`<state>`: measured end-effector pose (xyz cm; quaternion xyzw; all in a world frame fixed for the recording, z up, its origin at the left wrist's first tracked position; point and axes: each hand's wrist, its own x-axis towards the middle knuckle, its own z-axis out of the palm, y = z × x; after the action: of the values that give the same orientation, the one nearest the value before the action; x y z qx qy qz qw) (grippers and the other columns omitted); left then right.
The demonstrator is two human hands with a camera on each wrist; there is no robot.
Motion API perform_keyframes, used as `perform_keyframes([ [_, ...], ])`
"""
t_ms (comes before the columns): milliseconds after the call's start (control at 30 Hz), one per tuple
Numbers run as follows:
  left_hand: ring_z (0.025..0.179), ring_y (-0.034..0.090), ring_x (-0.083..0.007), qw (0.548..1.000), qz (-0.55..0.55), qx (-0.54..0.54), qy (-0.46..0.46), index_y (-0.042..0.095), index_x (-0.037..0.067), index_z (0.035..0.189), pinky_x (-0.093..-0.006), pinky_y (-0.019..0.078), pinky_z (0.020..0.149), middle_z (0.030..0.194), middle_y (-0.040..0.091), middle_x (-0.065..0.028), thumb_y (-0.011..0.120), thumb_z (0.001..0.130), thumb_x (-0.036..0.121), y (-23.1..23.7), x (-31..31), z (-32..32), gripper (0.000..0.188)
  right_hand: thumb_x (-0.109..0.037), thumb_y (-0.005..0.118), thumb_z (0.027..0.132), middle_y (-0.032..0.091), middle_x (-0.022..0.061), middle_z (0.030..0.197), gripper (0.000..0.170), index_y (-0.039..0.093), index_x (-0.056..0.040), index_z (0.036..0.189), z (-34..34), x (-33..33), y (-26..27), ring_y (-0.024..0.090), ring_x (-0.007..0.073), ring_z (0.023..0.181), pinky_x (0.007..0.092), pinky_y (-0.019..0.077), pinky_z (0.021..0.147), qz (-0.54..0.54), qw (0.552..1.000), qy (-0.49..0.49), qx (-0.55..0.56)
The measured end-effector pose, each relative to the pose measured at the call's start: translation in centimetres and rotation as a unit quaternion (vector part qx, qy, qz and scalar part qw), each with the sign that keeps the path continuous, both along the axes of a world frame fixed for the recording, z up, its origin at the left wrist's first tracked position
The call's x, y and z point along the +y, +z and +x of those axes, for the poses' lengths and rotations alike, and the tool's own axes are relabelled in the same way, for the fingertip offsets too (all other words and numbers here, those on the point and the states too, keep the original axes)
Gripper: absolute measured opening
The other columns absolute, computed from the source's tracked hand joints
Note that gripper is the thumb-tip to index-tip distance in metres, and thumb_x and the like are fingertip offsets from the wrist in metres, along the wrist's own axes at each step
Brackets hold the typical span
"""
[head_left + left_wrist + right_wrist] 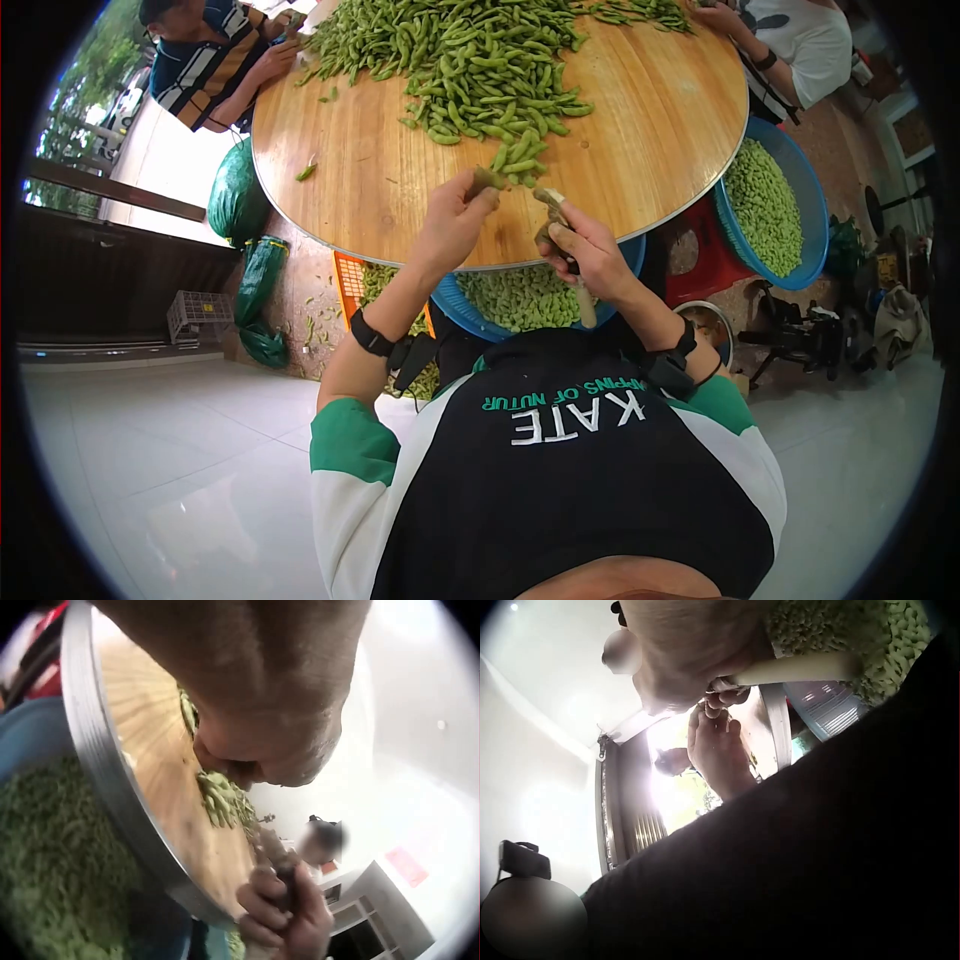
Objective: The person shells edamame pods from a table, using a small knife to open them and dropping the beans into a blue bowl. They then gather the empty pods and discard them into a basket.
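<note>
At the near edge of the round wooden table (400, 135), my left hand (452, 222) curls its fingers beside the front of a heap of green soybean pods (480, 80). Its fingertips, in brownish covers, overlap the nearest pods; I cannot tell whether they hold one. My right hand (592, 255) grips a tool with a pale handle (586, 304), which points down toward my body. Brownish covers wrap the thumb and fingers there too. In the right wrist view the pale handle (802, 669) sticks out of the fist, and the left hand (721, 754) is close by.
Below the table edge sits a blue basin (465, 305) of shelled beans, with an orange crate (350, 285) to its left. Another blue basin (815, 235) of beans stands right, by a red stool (705, 262). Two people sit across the table. Green sacks (238, 190) stand left.
</note>
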<state>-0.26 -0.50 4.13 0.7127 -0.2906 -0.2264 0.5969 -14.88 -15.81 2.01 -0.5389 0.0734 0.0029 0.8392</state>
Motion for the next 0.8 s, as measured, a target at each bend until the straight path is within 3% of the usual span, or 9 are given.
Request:
perform_keyframes([
  [33,0.064,0.053,-0.0097,1.0,0.002,0.001,-0.003,0.061,0.001,0.096,-0.0219,0.0411,0.058,0.074,0.058,-0.0017,0.057,0.09,0.01,0.1,0.0,-0.6,0.012,-0.017,0.045,0.098,0.055,0.0026,0.083,0.038,0.041,-0.0031,0.133,0.3,0.2,0.2,0.045,0.0054,0.057,0.0179,0.0355,0.046,-0.008,1.0,-0.004,-0.014],
  [100,0.063,0.047,-0.004,0.992,-0.04,0.11,-0.047,0.061,0.001,0.093,-0.0199,0.0385,0.056,0.073,0.054,0.003,0.056,0.091,0.01,0.3,-0.1,-1.7,0.01,-0.018,0.045,0.098,0.054,0.0026,0.083,0.037,0.043,-0.0027,0.131,0.5,0.2,0.1,0.044,0.0054,0.057,0.0178,0.0353,0.046,-0.014,0.999,-0.009,-0.027],
  [167,0.062,0.047,-0.0044,0.992,-0.023,0.106,-0.07,0.061,0.001,0.092,-0.0201,0.0383,0.056,0.072,0.054,0.0028,0.057,0.091,0.01,0.3,0.0,-2.2,0.01,-0.02,0.047,0.097,0.054,0.0009,0.077,0.021,0.051,-0.004,0.11,0.5,0.1,-0.4,0.044,0.0045,0.054,0.019,0.0335,0.043,-0.014,0.999,0.024,-0.028],
  [433,0.067,0.05,-0.0055,0.981,0.052,0.138,-0.125,0.063,-0.002,0.092,-0.0206,0.0413,0.059,0.075,0.059,0.0003,0.059,0.089,0.01,-0.3,0.4,-1.7,0.013,-0.016,0.048,0.097,0.055,0.0011,0.077,0.025,0.052,-0.0044,0.118,-0.2,-0.4,-0.2,0.042,0.0035,0.052,0.0176,0.0324,0.042,0.089,0.993,0.081,-0.021],
  [567,0.066,0.05,-0.0061,0.977,0.004,0.178,-0.119,0.062,-0.002,0.091,-0.0227,0.042,0.058,0.076,0.058,0.0004,0.059,0.09,0.009,-0.6,0.3,-2.1,0.011,-0.013,0.049,0.096,0.056,0.0012,0.078,0.032,0.049,-0.0053,0.127,-0.3,-0.5,-0.2,0.041,0.003,0.052,0.0169,0.0322,0.043,0.092,0.991,0.09,-0.027],
  [667,0.066,0.05,-0.0072,0.991,-0.04,0.088,-0.091,0.06,-0.002,0.092,-0.0243,0.0418,0.057,0.076,0.058,-0.0006,0.059,0.09,0.009,-0.4,0.4,-2.9,0.011,-0.012,0.049,0.096,0.056,0.0003,0.077,0.034,0.048,-0.0059,0.129,-0.2,-0.4,0.0,0.041,0.0027,0.051,0.017,0.0319,0.043,0.085,0.992,0.081,-0.037],
  [733,0.067,0.05,-0.0079,0.996,-0.006,-0.063,-0.06,0.058,-0.003,0.095,-0.026,0.0424,0.058,0.076,0.059,-0.0025,0.058,0.09,0.008,-0.1,0.5,-3.1,0.012,-0.011,0.049,0.096,0.055,-0.0001,0.077,0.035,0.047,-0.006,0.131,-0.1,-0.2,-0.2,0.04,0.0026,0.05,0.0171,0.0317,0.043,0.045,0.996,0.063,-0.038],
  [800,0.067,0.051,-0.0082,0.992,0.012,-0.113,-0.061,0.058,-0.003,0.096,-0.0261,0.0428,0.059,0.076,0.059,-0.0036,0.059,0.089,0.008,0.2,0.6,-3.3,0.013,-0.011,0.049,0.096,0.055,-0.0005,0.076,0.036,0.047,-0.0062,0.132,-0.1,0.0,-0.2,0.04,0.0024,0.05,0.0172,0.0316,0.043,0.004,0.998,0.042,-0.038],
])
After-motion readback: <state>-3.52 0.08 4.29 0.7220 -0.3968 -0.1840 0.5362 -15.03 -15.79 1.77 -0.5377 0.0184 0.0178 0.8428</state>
